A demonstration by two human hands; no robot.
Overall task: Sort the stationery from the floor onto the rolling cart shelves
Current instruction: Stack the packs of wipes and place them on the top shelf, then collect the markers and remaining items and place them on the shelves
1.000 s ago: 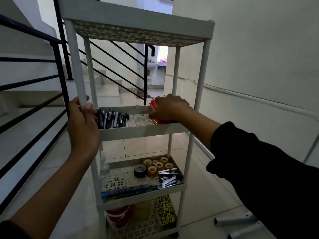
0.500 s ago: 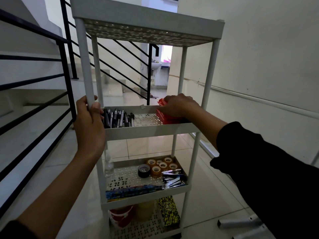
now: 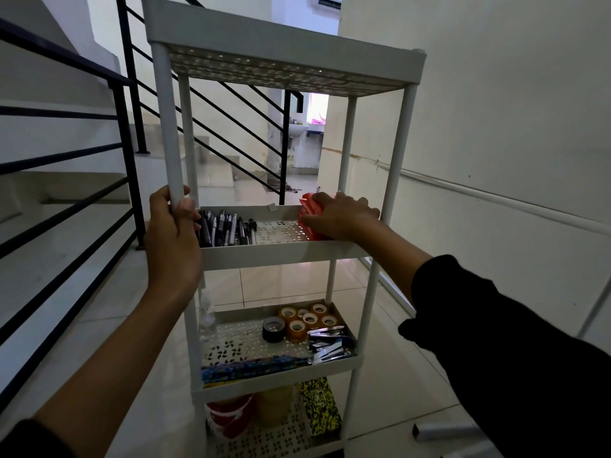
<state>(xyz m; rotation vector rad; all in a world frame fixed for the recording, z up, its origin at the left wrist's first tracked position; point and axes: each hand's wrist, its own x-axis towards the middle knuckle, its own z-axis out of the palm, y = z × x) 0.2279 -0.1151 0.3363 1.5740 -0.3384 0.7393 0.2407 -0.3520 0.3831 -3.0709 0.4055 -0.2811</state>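
Observation:
A white rolling cart [image 3: 284,44] with several perforated shelves stands before me. My left hand [image 3: 173,233] grips its front left post just above the second shelf [image 3: 281,254]. My right hand [image 3: 340,216] holds a red object [image 3: 309,209] at the right end of that shelf, fingers curled over it. Several dark pens [image 3: 224,228] lie at the shelf's left end. On the third shelf are tape rolls [image 3: 304,320], staplers [image 3: 329,345] and a blue patterned pack [image 3: 251,366]. The bottom shelf carries a red tub [image 3: 228,416] and a yellow-black box [image 3: 320,408].
A black stair railing [image 3: 125,153] and steps run along the left. A white wall with a conduit [image 3: 496,196] closes the right. Two white tubes [image 3: 446,433] lie on the tiled floor at the lower right, beside my black sleeve.
The view has shifted, so the cart sits further right and lower in frame. My right hand with the red object has stayed at the shelf's right end. My left hand keeps its grip on the post.

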